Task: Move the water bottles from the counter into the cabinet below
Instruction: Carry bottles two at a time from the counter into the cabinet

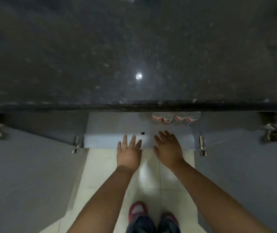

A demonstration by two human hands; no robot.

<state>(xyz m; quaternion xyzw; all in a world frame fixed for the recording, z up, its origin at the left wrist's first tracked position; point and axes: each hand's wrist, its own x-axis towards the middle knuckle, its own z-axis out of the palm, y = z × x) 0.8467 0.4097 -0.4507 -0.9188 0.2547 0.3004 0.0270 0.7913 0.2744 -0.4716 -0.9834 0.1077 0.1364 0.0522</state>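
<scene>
Granite counter overhangs open cabinet holding bottles, above tiled floor.

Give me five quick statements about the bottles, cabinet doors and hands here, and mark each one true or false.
1. Both cabinet doors stand open. True: the left door and right door are swung out.
2. The bottles stand on the right part of the cabinet shelf. True.
3. The left hand grips a bottle. False: its fingers are spread and hold nothing.
4. Bottles stand on the counter. False: none shows on the part in view.
5. The right hand is empty. True: open, in front of the shelf edge.
</scene>
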